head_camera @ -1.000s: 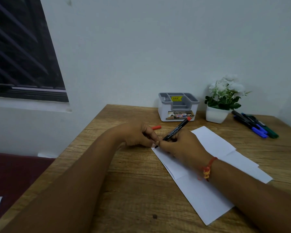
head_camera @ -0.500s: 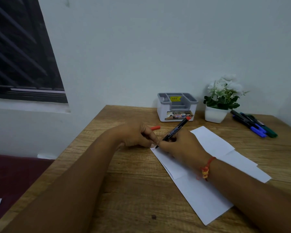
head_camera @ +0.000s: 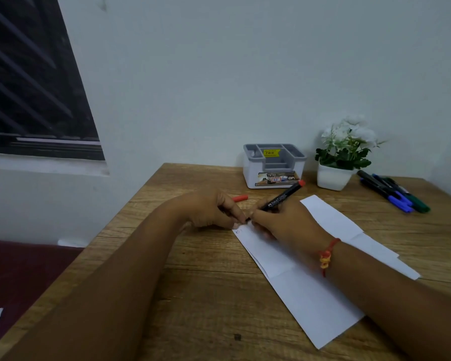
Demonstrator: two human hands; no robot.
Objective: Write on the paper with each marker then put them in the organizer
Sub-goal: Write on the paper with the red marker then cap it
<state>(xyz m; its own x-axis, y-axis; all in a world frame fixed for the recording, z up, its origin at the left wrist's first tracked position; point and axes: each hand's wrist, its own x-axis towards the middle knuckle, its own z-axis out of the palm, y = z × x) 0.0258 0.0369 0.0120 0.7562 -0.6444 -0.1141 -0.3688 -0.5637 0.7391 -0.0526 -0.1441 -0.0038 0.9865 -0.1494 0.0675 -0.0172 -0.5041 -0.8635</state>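
Note:
My right hand point(head_camera: 284, 220) grips a black marker with a red end point(head_camera: 281, 196), its tip down on the top left corner of the white folded paper point(head_camera: 310, 290). A few small marks show on the paper there. My left hand point(head_camera: 211, 209) rests fingers-down at that same paper corner and holds the red cap point(head_camera: 240, 198), which sticks out behind the fingers. The white and grey organizer point(head_camera: 274, 166) stands at the back of the wooden table. Several capped markers, blue and green point(head_camera: 393, 194), lie at the back right.
A small white pot with white flowers point(head_camera: 341, 157) stands to the right of the organizer. The table point(head_camera: 193, 295) meets the wall at the back; its left edge drops to a dark red surface. A dark window is at the upper left.
The marker tip has shifted slightly right along the paper's top edge, leaving small marks. My left hand stays at the corner.

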